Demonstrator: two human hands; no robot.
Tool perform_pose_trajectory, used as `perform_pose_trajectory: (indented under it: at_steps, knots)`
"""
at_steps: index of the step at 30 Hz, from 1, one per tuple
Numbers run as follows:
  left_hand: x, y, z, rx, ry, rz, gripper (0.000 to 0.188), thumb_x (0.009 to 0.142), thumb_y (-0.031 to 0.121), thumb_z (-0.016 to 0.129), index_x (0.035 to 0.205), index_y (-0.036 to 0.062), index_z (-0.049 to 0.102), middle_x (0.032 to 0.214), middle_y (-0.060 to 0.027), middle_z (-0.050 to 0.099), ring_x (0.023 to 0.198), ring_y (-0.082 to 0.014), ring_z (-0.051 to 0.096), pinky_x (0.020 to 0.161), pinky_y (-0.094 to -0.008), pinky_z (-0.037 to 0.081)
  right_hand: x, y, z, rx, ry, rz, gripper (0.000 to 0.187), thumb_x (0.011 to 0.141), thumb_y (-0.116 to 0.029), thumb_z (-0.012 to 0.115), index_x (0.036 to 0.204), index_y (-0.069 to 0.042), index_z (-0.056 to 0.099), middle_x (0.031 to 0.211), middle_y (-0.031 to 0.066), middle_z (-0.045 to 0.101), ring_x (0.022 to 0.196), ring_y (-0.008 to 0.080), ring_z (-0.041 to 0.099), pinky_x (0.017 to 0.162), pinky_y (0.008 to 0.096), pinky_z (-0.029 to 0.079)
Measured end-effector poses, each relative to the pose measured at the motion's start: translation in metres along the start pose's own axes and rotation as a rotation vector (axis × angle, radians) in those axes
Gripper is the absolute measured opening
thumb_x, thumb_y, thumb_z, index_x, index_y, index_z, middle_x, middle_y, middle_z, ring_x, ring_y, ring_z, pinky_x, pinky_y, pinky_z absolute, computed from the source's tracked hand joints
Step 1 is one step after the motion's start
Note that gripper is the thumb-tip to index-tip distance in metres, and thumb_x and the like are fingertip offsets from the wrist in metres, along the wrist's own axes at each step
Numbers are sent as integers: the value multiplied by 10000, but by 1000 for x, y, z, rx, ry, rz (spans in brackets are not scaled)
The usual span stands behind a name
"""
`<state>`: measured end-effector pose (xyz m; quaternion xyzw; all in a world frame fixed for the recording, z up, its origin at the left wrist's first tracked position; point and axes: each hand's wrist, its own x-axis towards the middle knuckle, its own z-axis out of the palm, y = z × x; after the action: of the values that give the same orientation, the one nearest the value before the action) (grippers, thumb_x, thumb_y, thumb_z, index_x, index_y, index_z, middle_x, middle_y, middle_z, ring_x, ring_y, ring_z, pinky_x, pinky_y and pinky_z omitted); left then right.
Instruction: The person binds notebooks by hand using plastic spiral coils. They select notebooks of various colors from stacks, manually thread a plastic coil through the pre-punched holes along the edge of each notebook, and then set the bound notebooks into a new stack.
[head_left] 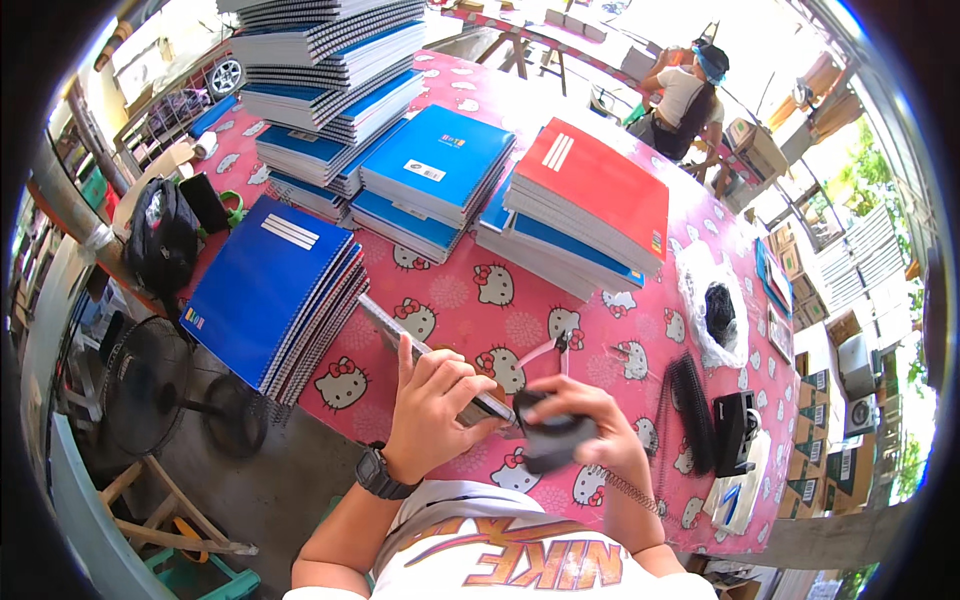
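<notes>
My left hand (437, 405), a dark watch on its wrist, is closed on a thin notebook (385, 322) that stands edge-on just in front of me. My right hand (590, 425) is at the near end of that notebook, its fingers curled round a dark object (552, 440) smeared by motion; its kind cannot be told. A thin dark wire coil (625, 487) runs below my right wrist. Just beyond my hands, pliers with pink handles (545, 350) lie on the patterned pink tablecloth (440, 285).
Blue notebooks (270, 290) are piled at left, with taller stacks (330, 90) behind. A red-topped stack (590, 190) stands ahead. To the right are black coils (690, 415), a black device (735, 433) and a plastic bag (715, 305). Another person (685, 105) sits far off. A fan (150, 370) stands at left.
</notes>
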<state>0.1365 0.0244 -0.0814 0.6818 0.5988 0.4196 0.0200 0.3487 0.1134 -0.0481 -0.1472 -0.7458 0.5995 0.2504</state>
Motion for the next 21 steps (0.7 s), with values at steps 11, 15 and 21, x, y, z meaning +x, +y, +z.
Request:
perform_pose_trajectory:
  at_steps: [11, 15, 21]
  knots:
    - [3, -5, -15, 39, 52, -43, 462, 546, 326, 816, 936, 161, 632, 951, 3, 568, 1076, -225, 501, 1096, -546, 149, 19, 23, -15, -226, 151, 100, 597, 722, -562, 636, 979, -24, 661, 1008, 157, 615, 991, 280, 563, 867, 380, 425]
    - [4, -22, -15, 28, 33, 2, 491, 500, 321, 831, 911, 144, 629, 936, -22, 571, 1039, -248, 504, 1073, -521, 206, 27, 23, 3, -271, 37, 96, 671, 729, -622, 601, 970, 3, 653, 981, 148, 624, 988, 240, 573, 860, 364, 433]
    - [4, -20, -15, 16, 36, -11, 508, 544, 346, 815, 966, 141, 620, 951, -18, 572, 1040, -232, 512, 1084, -525, 188, 30, 5, 15, 101, 3, -64, 500, 741, -420, 680, 1013, -2, 632, 929, 130, 630, 900, 255, 584, 810, 383, 453]
